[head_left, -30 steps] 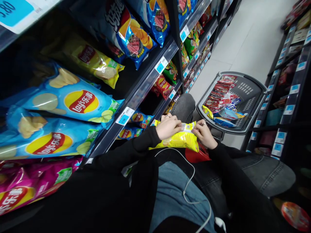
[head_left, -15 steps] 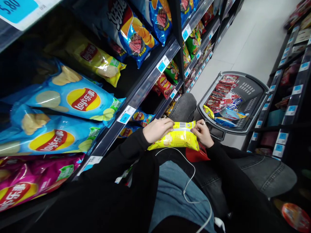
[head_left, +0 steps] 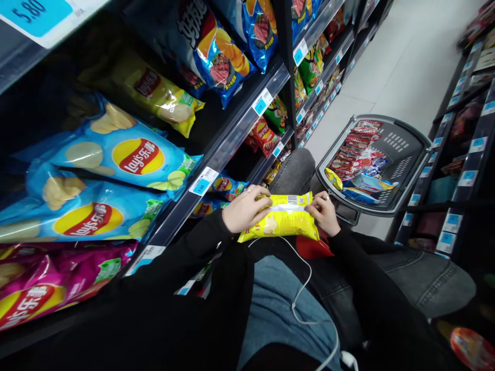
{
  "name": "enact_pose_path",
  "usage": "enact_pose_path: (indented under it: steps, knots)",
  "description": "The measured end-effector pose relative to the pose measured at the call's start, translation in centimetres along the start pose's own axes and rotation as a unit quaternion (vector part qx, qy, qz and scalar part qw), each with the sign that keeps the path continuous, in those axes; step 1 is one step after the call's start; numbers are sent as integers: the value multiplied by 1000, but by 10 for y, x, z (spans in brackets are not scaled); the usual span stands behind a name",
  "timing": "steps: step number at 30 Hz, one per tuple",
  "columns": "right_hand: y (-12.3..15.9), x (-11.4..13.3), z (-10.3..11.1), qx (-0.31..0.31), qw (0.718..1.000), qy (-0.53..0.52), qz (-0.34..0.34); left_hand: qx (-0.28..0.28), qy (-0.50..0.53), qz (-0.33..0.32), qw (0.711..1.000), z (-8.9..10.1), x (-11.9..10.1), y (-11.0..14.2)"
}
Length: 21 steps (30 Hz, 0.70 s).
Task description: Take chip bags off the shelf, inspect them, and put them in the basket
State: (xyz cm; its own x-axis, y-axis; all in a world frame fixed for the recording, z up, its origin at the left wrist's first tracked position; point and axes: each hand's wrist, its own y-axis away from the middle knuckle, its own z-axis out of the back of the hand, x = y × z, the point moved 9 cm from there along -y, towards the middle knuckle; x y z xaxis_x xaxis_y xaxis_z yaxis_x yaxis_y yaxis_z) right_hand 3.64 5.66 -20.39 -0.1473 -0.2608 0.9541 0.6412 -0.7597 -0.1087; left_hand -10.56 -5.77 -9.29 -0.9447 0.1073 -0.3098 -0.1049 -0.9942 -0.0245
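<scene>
A yellow bag of chips [head_left: 282, 219] lies across my lap, its back seam and barcode facing up. My left hand [head_left: 247, 208] rests over the bag's left end, fingers bent and touching it. At the other end, my right hand [head_left: 324, 212] pinches the bag's edge between thumb and fingers. Part of something red [head_left: 314, 247] shows beneath the bag's right side; what it is cannot be told. A white cable [head_left: 303, 278] hangs down my front just below the bag.
A grey shopping basket [head_left: 406, 149] with several snack packs stands on the floor ahead right. On my left, a shelf [head_left: 232, 139] holds blue Lay's bags [head_left: 135, 157], magenta bags [head_left: 65, 288] and others. Another shelf [head_left: 467, 178] runs along the right.
My left hand has shifted slightly left along the bag, its fingers more bent. The right hand keeps its pinch. The whole view has drifted a little.
</scene>
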Motion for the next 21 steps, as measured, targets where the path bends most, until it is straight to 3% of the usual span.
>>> enact_pose_path:
  steps: [5,8,12,17,21]
  knots:
    - [-1,0,-2,10,1000,-7,-1,-28,-18,-27,999,3,0,25]
    - [0,4,-1,1,1000,2,13,-44,27,31,998,3,12,21]
    - [2,8,3,-8,999,11,32,-25,71,105,992,0,22,14]
    - [4,12,5,-10,999,26,43,-58,-40,130,989,2,17,28]
    - [2,18,3,-11,998,30,55,2,-115,182,976,-9,13,42]
